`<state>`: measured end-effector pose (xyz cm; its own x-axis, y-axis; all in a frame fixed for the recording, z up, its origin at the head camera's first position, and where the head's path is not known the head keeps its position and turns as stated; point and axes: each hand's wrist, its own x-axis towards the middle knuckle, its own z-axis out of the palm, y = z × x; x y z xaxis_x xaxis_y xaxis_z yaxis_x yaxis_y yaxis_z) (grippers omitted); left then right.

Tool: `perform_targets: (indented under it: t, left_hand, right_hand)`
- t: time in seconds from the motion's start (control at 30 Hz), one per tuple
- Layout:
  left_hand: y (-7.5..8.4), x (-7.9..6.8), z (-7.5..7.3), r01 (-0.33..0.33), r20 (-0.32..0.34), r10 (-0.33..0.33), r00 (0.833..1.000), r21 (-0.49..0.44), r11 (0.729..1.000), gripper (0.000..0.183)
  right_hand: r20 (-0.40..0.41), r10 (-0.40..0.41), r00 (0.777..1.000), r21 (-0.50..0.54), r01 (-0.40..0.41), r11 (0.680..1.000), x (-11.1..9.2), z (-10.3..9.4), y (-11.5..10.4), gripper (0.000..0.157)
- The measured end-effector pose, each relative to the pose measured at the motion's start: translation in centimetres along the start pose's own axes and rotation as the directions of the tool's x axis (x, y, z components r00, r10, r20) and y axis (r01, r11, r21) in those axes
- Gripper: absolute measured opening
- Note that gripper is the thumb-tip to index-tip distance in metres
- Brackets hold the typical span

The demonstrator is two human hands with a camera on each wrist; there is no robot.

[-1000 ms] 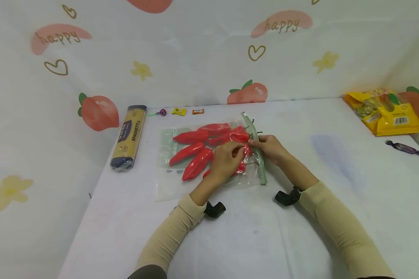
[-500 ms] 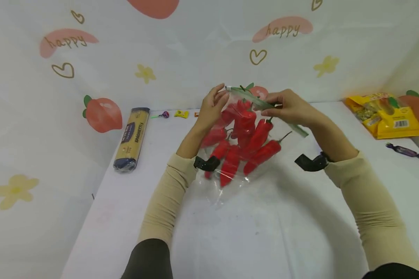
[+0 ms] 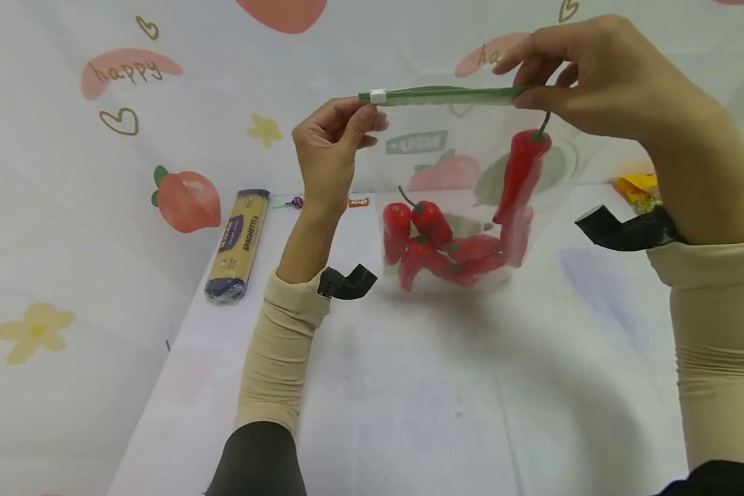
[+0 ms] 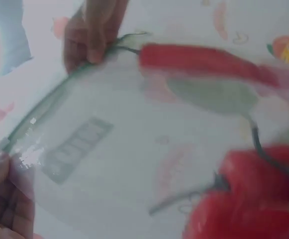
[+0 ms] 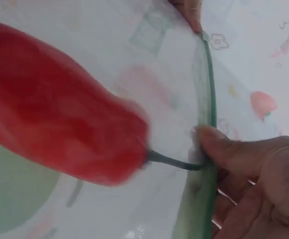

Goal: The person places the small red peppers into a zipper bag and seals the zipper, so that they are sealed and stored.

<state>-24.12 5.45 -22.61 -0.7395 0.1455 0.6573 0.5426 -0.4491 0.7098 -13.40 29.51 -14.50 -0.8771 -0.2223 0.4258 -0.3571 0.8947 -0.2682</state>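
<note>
A clear zip bag (image 3: 418,169) hangs upright in the air, held by its green zip strip (image 3: 452,97). My left hand (image 3: 325,148) pinches the strip's left end, right beside a white slider (image 3: 378,96). Farther along to the right, my right hand (image 3: 601,83) grips the same strip between thumb and fingers. Several red chili peppers (image 3: 430,224) are heaped in the bottom of the bag. One long chili pepper (image 3: 521,172) stands against the right side, its stem reaching up to the strip at my right thumb, as the right wrist view also shows (image 5: 69,104).
A spaghetti pack (image 3: 238,244) lies at the table's left edge. Near the back wall are a lollipop (image 3: 296,202) and a small orange-brown wrapped candy (image 3: 358,202). A yellow bag (image 3: 638,189) sits at the back right, partly behind my right arm.
Both hands have lifted the bag from the table and brought it up and closer. The chili peppers have slid down to its bottom, and the strip now runs level between the hands.
</note>
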Motion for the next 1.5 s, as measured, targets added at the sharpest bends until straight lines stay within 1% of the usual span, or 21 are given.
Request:
perform_targets:
  t: [0.13,0.2,0.23,0.3,0.4,0.47,0.57,0.67,0.7,0.8,0.93,1.03,1.1,1.17,1.2,1.27,1.33,1.4,1.43,1.5]
  left_hand:
    - [-0.5,-0.7,-0.3,0.053,-0.008,-0.053,0.999,0.038,0.998,0.010]
    - [-0.8,-1.1,-0.5,0.075,-0.010,-0.074,0.997,0.045,0.996,0.011]
    - [-1.0,-1.2,-0.5,0.075,-0.014,-0.075,0.997,0.035,0.997,0.011]
    - [-1.1,-1.4,-0.3,0.070,-0.025,-0.070,0.997,0.006,0.998,0.010]
    - [-1.1,-1.7,0.2,0.066,-0.039,-0.067,0.997,-0.031,0.997,0.008]
    - [-1.0,-2.0,0.6,0.056,-0.039,-0.058,0.998,-0.034,0.998,0.009]
    - [-0.8,-2.4,1.2,0.045,-0.025,-0.046,0.999,-0.024,0.999,0.010]
    - [-0.8,-2.6,1.6,0.031,-0.008,-0.031,0.999,-0.013,0.999,0.011]
    - [-0.8,-2.7,1.6,0.025,-0.005,-0.025,1.000,-0.009,1.000,0.011]
    - [-0.9,-2.7,1.7,0.010,-0.005,-0.010,1.000,0.000,1.000,0.011]
    - [-0.9,-2.6,1.4,0.015,-0.027,-0.016,1.000,-0.009,1.000,0.010]
    - [-0.9,-2.4,0.8,0.043,-0.052,-0.044,0.998,-0.018,0.999,0.010]
    - [-0.9,-2.3,0.3,0.063,-0.071,-0.064,0.995,-0.016,0.998,0.010]
    - [-0.9,-2.1,-0.3,0.073,-0.097,-0.075,0.992,-0.020,0.997,0.009]
    - [-0.9,-2.1,-0.6,0.073,-0.111,-0.075,0.991,-0.024,0.997,0.008]
    - [-0.8,-2.0,-1.0,0.073,-0.137,-0.077,0.988,-0.035,0.997,0.006]
    - [-0.8,-1.9,-1.3,0.066,-0.142,-0.071,0.987,-0.035,0.997,0.006]
    - [-0.8,-1.9,-1.4,0.062,-0.140,-0.067,0.988,-0.038,0.997,0.007]
    - [-0.9,-1.9,-1.4,0.057,-0.137,-0.061,0.989,-0.037,0.998,0.007]
    - [-0.9,-2.0,-1.4,0.055,-0.135,-0.059,0.989,-0.039,0.998,0.008]
  right_hand:
    - [0.059,0.097,0.994,0.039,-0.099,0.994,0.2,0.8,0.5,0.024]
    - [0.058,0.107,0.993,0.090,-0.112,0.990,0.3,1.4,0.8,0.024]
    - [0.042,0.099,0.994,0.114,-0.103,0.988,0.4,1.8,0.8,0.024]
    - [-0.005,0.062,0.998,0.152,-0.060,0.987,0.6,2.6,0.4,0.025]
    - [-0.080,-0.001,0.997,0.178,0.015,0.984,1.3,4.1,-1.2,0.029]
    - [-0.119,-0.034,0.992,0.205,0.058,0.977,1.9,5.0,-2.4,0.031]
    - [-0.156,-0.067,0.985,0.255,0.106,0.961,2.7,6.0,-3.9,0.032]
    - [-0.168,-0.107,0.980,0.291,0.153,0.944,3.2,6.6,-4.8,0.022]
    - [-0.171,-0.116,0.978,0.288,0.163,0.944,3.2,6.7,-5.0,0.019]
    - [-0.174,-0.118,0.978,0.242,0.159,0.957,3.0,6.6,-5.1,0.014]
    - [-0.209,-0.082,0.975,0.135,0.111,0.985,1.8,5.7,-4.0,0.013]
    - [-0.236,-0.044,0.971,0.063,0.061,0.996,0.2,4.5,-2.0,0.014]
    - [-0.256,-0.002,0.967,0.036,0.012,0.999,-1.1,3.6,-0.5,0.015]
    - [-0.288,0.044,0.957,0.019,-0.040,0.999,-2.5,2.6,1.1,0.015]
    - [-0.304,0.075,0.950,0.022,-0.072,0.997,-3.2,2.1,1.9,0.015]
    - [-0.339,0.155,0.928,0.077,-0.137,0.988,-4.5,1.1,3.4,0.014]
    - [-0.355,0.218,0.909,0.125,-0.185,0.975,-5.5,0.3,4.6,0.015]
    - [-0.348,0.273,0.897,0.145,-0.236,0.961,-6.1,0.0,5.2,0.018]
    - [-0.335,0.283,0.899,0.145,-0.248,0.958,-6.2,0.0,5.3,0.019]
    - [-0.316,0.226,0.921,0.074,-0.213,0.974,-6.1,0.3,5.4,0.019]
